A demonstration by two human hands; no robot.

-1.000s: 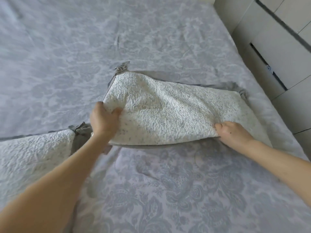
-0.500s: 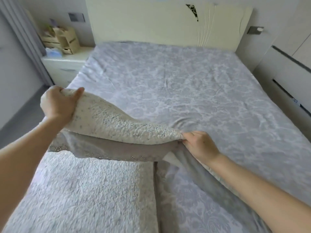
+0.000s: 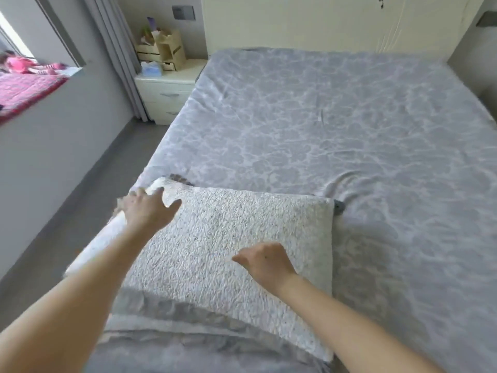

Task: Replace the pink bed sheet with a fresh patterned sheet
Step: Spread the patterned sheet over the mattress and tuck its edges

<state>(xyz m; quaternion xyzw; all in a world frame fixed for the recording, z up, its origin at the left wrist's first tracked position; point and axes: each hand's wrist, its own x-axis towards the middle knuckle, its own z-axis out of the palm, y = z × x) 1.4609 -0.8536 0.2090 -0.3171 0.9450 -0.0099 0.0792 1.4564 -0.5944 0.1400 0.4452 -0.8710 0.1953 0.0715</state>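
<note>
Items, listed left to right.

1. Pink quilted bedding (image 3: 24, 87): at 10 o'clock, lying on the window ledge, well apart from the bed.
2. Grey curtain (image 3: 118, 57): hangs at 11 o'clock, between the ledge and the nightstand.
3. Cream nightstand (image 3: 166, 87): at 11 o'clock, just beside the bed's head corner. It carries a wooden organiser (image 3: 164, 49) and a tissue box (image 3: 151, 69).
4. Left hand (image 3: 146, 211): at 8 o'clock, motion-blurred. We note its grip apart, with the fingers spread over the far left corner of the pillow.
5. White quilted pillow (image 3: 228, 238): at 6 to 7 o'clock, flat on the foot end of the bed. Grey trim shows at both of its far corners.
6. Right hand (image 3: 266, 262): at 6 o'clock, over the middle of the pillow. Its grip is slack, the fingers loosely bent downward and the thumb pointing left. We cannot tell whether it touches.
7. Grey patterned sheet (image 3: 349, 130): covers the mattress from centre to 3 o'clock, with creases beside the pillow's right corner.
8. Cream headboard (image 3: 322, 22): at 12 to 1 o'clock.
</note>
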